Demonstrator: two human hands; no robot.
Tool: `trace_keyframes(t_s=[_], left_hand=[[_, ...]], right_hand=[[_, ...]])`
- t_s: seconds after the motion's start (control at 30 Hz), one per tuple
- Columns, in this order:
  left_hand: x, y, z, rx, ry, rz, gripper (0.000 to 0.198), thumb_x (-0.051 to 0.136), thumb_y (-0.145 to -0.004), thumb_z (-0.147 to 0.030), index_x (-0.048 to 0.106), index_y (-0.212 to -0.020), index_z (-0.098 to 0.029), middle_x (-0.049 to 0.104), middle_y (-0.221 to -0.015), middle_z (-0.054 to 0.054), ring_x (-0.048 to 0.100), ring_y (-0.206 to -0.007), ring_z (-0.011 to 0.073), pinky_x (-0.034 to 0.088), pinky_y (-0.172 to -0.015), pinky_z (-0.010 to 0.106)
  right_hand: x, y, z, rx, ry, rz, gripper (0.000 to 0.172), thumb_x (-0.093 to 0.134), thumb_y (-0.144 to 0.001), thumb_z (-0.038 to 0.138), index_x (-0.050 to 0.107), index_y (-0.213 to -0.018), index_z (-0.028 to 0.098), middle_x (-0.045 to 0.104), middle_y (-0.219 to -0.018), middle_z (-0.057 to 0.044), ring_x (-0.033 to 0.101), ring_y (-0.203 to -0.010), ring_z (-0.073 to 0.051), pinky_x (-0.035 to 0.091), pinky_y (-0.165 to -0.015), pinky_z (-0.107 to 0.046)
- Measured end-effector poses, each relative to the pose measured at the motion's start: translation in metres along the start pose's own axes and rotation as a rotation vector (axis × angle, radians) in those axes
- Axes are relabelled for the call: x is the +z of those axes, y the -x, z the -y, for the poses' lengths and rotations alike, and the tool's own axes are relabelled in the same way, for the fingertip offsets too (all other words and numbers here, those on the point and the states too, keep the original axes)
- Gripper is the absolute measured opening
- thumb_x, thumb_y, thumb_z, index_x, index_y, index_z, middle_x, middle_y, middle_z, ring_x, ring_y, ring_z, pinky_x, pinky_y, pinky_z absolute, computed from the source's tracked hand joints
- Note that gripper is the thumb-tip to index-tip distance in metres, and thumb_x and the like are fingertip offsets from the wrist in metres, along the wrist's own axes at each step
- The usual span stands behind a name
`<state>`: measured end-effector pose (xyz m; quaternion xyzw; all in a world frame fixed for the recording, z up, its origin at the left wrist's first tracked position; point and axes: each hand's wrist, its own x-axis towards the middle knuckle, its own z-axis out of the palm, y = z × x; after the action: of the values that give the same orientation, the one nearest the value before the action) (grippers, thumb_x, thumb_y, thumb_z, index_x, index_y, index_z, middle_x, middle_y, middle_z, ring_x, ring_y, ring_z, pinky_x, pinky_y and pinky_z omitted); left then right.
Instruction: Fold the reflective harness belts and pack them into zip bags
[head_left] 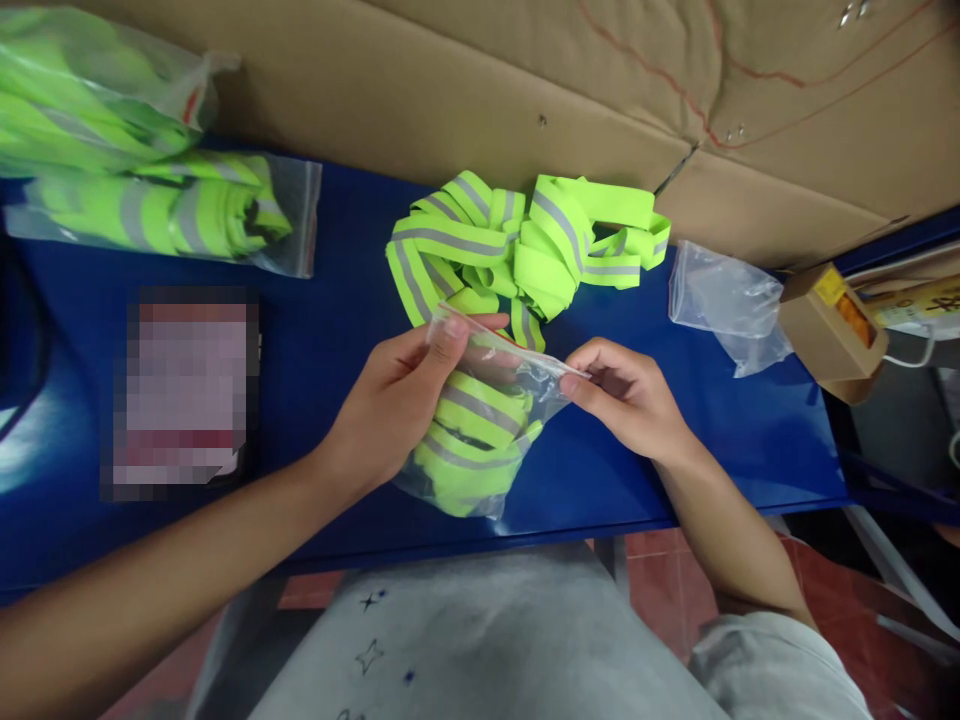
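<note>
Leftmost, packed bags lie on the blue table. Your left hand pinches one end of the mouth of a clear bag, which holds yellow straps in front of you; a slack pinch could let them slip out. Loose straps behind could snag. Your right hand pinches the other end; uneven tugging could tear the plastic.

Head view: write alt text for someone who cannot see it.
A person's left hand and right hand hold the top edge of a clear plastic bag containing yellow-green reflective straps, at a blue table. A loose strap pile lies beyond.
</note>
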<state>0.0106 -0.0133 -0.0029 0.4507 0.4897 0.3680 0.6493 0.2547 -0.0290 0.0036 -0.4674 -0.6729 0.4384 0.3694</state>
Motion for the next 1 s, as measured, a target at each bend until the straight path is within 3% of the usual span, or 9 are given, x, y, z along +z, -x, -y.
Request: trace_keyframes(t_s=[0.13, 0.53, 0.63, 0.77, 1.0], left_hand=[[0.001, 0.002, 0.002, -0.007, -0.002, 0.014, 0.051, 0.057, -0.097, -0.064, 0.073, -0.126, -0.025, 0.081, -0.106, 0.006, 0.077, -0.098, 0.0244, 0.064, -0.081, 0.032], [0.006, 0.008, 0.002, 0.006, -0.059, 0.09, 0.05, 0.056, -0.098, -0.062, 0.074, -0.124, -0.023, 0.079, -0.115, 0.006, 0.074, -0.088, 0.0186, 0.059, -0.071, 0.024], [0.007, 0.008, 0.003, 0.012, -0.072, 0.14, 0.05, 0.059, -0.097, -0.061, 0.072, -0.128, -0.024, 0.077, -0.12, 0.006, 0.074, -0.096, 0.0203, 0.059, -0.077, 0.025], [0.007, 0.007, 0.003, 0.076, -0.128, 0.235, 0.053, 0.077, -0.087, -0.053, 0.07, -0.131, -0.025, 0.068, -0.141, 0.004, 0.072, -0.111, 0.0229, 0.059, -0.088, 0.027], [0.007, 0.007, 0.008, 0.149, -0.264, 0.305, 0.069, 0.077, -0.086, -0.052, 0.058, -0.148, -0.026, 0.068, -0.141, 0.007, 0.069, -0.118, 0.0282, 0.059, -0.09, 0.033]], right_hand=[[0.003, 0.003, -0.003, 0.011, -0.016, -0.047, 0.023, 0.072, -0.095, 0.036, 0.065, -0.082, 0.019, 0.063, -0.076, 0.001, 0.056, -0.066, -0.01, 0.045, -0.06, -0.024], [0.01, 0.005, -0.001, 0.042, -0.019, -0.004, 0.015, 0.069, -0.094, 0.029, 0.063, -0.086, 0.018, 0.06, -0.076, 0.002, 0.051, -0.065, -0.009, 0.041, -0.059, -0.022], [0.011, 0.006, -0.001, 0.043, -0.011, 0.022, 0.012, 0.069, -0.093, 0.026, 0.063, -0.086, 0.018, 0.06, -0.076, 0.002, 0.051, -0.065, -0.009, 0.041, -0.06, -0.022], [0.012, 0.007, -0.001, 0.054, -0.022, 0.033, 0.012, 0.067, -0.093, 0.024, 0.061, -0.086, 0.018, 0.059, -0.077, 0.003, 0.051, -0.066, -0.008, 0.041, -0.06, -0.022], [0.013, 0.007, 0.003, 0.048, -0.019, 0.063, 0.009, 0.066, -0.093, 0.019, 0.06, -0.086, 0.018, 0.057, -0.076, 0.003, 0.05, -0.066, -0.008, 0.04, -0.061, -0.022]])
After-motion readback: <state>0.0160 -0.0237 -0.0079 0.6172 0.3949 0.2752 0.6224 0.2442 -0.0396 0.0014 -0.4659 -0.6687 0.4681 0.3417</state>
